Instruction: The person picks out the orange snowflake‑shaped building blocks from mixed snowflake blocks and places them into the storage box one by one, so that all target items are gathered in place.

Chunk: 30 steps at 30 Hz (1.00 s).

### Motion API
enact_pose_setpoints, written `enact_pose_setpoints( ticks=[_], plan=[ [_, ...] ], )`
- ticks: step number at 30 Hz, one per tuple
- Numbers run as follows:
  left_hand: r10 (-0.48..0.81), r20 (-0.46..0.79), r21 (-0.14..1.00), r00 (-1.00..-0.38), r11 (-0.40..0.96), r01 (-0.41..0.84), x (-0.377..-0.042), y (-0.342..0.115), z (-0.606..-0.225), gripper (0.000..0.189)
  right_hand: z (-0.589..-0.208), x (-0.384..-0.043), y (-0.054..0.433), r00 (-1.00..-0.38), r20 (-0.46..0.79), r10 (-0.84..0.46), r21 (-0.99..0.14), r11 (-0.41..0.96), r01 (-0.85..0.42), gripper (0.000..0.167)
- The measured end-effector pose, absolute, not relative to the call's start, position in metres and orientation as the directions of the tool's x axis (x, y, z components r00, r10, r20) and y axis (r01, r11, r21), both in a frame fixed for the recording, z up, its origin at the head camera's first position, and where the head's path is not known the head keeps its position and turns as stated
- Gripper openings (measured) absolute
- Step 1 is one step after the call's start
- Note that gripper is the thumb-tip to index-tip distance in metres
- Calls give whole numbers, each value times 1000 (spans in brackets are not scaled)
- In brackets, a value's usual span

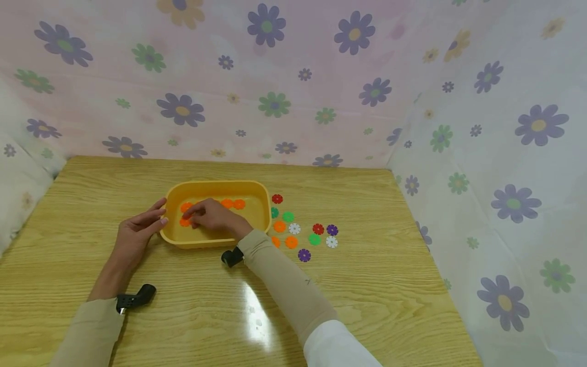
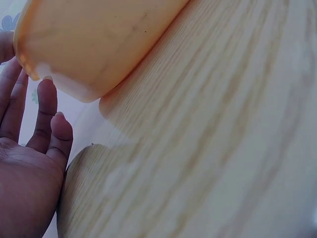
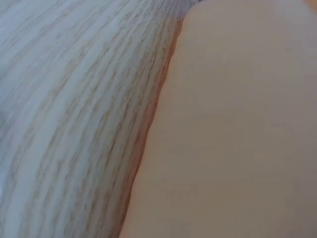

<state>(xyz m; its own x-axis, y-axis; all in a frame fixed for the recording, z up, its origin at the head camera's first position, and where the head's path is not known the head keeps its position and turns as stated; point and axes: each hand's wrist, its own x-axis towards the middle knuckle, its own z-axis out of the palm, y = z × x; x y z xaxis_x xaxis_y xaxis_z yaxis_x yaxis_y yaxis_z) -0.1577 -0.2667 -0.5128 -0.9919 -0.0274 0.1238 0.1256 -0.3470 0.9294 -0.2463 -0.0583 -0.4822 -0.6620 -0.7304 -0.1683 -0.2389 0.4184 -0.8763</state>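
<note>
A yellow plastic basin (image 1: 215, 187) stands on the table, with several orange notched discs (image 1: 239, 204) lying inside. My right hand (image 1: 213, 215) reaches into it over the front rim. Its bent fingers and thumb pinch at an orange disc (image 1: 184, 223) near the left end; another disc (image 1: 186, 207) lies just behind it. On the outside, my left hand (image 1: 133, 235) rests its fairly straight fingertips against the basin's left rim. The left wrist view shows these fingers (image 2: 47, 106) by the basin's outer wall (image 2: 99, 44). Only the basin's side (image 3: 233, 124) and tabletop fill the right wrist view.
Right of the basin lie loose notched discs: red (image 1: 318, 229), purple (image 1: 304, 255), white (image 1: 331, 241), green (image 1: 314, 239) and orange (image 1: 291, 242). The wooden table (image 1: 390, 295) meets flower-patterned sheeting (image 1: 275, 137) at the back and sides.
</note>
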Motion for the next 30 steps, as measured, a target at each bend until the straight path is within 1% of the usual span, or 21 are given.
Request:
enact_pose_setpoints(
  ticks=[6,9,13,16,23,26,30],
  plan=[
    [-46,105,942,-993,-316,114,-157,-266,-513,25,-482,-249,-58,-681,-99,-726,-886,376,-271,27],
    [-46,107,945,-993,-305,116,-156,-266,-513,25,-480,-248,-56,-720,-68,-691,-908,342,-243,26],
    [-40,114,946,-993,-300,121,-157,-266,-514,25,-475,-249,-52,-772,9,-635,-941,256,-221,25],
    [-39,126,943,-991,-304,131,-158,-266,-515,25,-471,-251,-45,-782,60,-621,-956,191,-225,25],
    [-47,138,943,-989,-299,146,-160,-265,-514,26,-440,-256,-13,-771,169,-614,-964,58,-258,25],
    [-54,133,945,-990,-293,143,-159,-265,-514,27,-426,-257,8,-779,188,-598,-961,51,-272,24],
    [-56,133,941,-989,-306,144,-158,-265,-514,26,-417,-258,42,-809,184,-558,-958,83,-275,24]
  ],
)
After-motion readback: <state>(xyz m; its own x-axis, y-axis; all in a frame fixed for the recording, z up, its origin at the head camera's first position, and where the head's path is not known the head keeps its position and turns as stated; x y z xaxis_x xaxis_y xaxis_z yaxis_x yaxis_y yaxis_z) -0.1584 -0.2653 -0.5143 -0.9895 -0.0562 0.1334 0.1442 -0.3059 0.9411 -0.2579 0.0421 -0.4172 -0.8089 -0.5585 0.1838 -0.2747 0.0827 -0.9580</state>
